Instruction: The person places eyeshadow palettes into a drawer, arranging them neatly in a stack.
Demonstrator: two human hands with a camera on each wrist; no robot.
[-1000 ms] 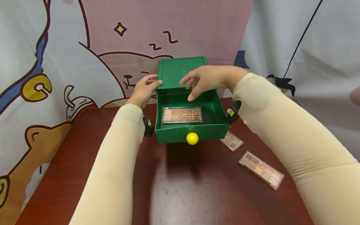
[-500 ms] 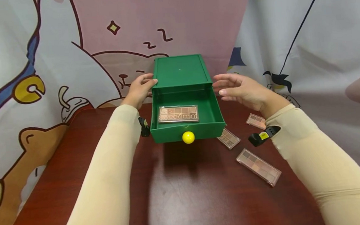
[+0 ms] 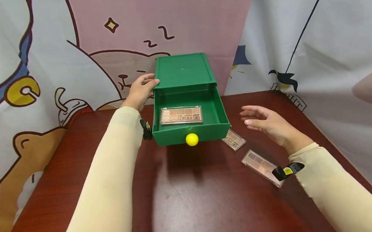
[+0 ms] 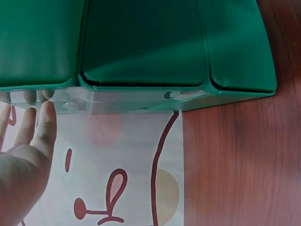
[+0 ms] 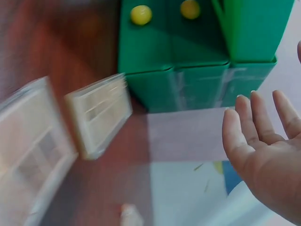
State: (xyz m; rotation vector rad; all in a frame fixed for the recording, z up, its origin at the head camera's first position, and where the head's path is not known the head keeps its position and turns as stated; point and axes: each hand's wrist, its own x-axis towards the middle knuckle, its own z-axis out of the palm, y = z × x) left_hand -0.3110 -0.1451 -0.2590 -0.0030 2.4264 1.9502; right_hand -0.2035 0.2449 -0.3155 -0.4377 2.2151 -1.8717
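Note:
A green drawer cabinet (image 3: pixel 183 68) stands at the back of the table, its top drawer (image 3: pixel 171 136) pulled out by a yellow knob side (image 3: pixel 191 139). Inside that drawer lies an eyeshadow palette (image 3: pixel 181 115) marked "sweet mint". My left hand (image 3: pixel 140 91) rests at the cabinet's upper left edge, thumb near the top; in the left wrist view its fingers (image 4: pixel 46 127) are straight, tips at the cabinet's side. My right hand (image 3: pixel 266 124) hovers right of the drawer with fingers extended, holding nothing. Below it, two palettes lie on the table, a nearer palette (image 3: pixel 256 163) and a farther palette (image 3: pixel 234 140).
The reddish-brown table (image 3: pixel 194 206) ends at a cartoon-printed cloth (image 3: pixel 215 20) behind the cabinet. In the right wrist view, two lower yellow knobs (image 5: pixel 141 15) show on the shut drawers.
My right hand has moved from over the drawer out to the right and down above the table. My left hand stays at the cabinet. The view has shifted slightly.

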